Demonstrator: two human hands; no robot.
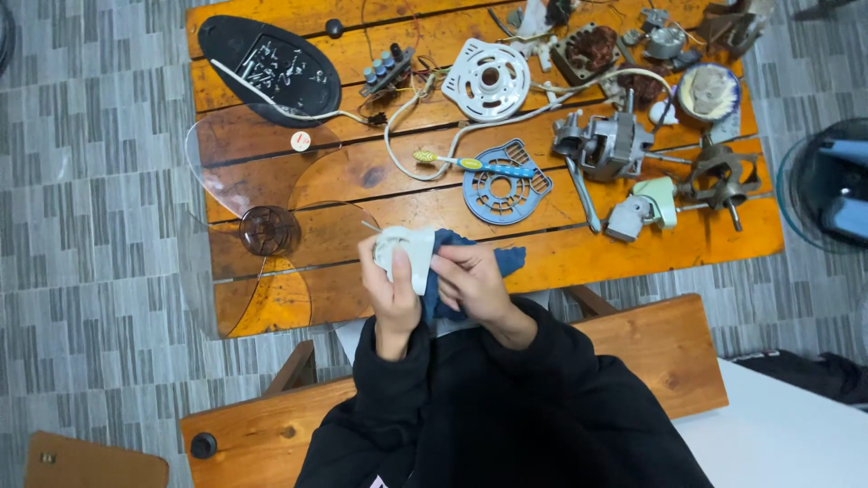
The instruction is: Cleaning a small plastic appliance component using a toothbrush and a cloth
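The person wears a black long-sleeved top, its loose sleeves reaching the wrists, both hands bare.

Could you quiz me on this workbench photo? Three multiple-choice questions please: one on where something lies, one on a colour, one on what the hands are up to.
1. Where does the toothbrush lie?
A. On the orange table, just above the blue round grille
B. On the bench
C. On the floor

2. What colour is the cloth?
A. Red
B. Blue
C. Yellow

3. What is the left hand doing?
A. Resting flat on the table
B. Hanging out of view
C. Holding a small white plastic part

Answers:
1. A: it lies on the table planks beside the blue grille.
2. B: the cloth at the right hand is plainly blue.
3. C: its fingers wrap the white plastic part, which the right hand presses the cloth against.
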